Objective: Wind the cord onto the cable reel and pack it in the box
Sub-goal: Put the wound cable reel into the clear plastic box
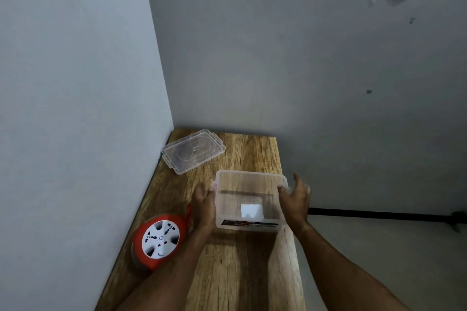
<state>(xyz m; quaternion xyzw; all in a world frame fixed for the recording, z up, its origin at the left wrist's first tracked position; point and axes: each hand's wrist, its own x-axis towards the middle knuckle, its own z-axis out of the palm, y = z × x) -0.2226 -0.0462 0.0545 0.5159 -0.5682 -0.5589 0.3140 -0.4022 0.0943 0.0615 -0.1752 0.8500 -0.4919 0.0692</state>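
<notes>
A clear plastic box [249, 179] stands open on the wooden table, with nothing inside but a white label on its bottom. My left hand [203, 203] grips its left wall, fingers curled at the rim. My right hand [295, 199] lies against the right wall with the thumb at the rim and the fingers spread behind. The red cable reel [158, 238] with its white socket face lies flat near the table's left edge, just left of my left forearm. No loose cord is visible.
The box's clear lid [193, 150] lies at the far left corner of the wooden table [235, 272]. Walls close the table in on the left and at the back. The table's right edge drops to the floor.
</notes>
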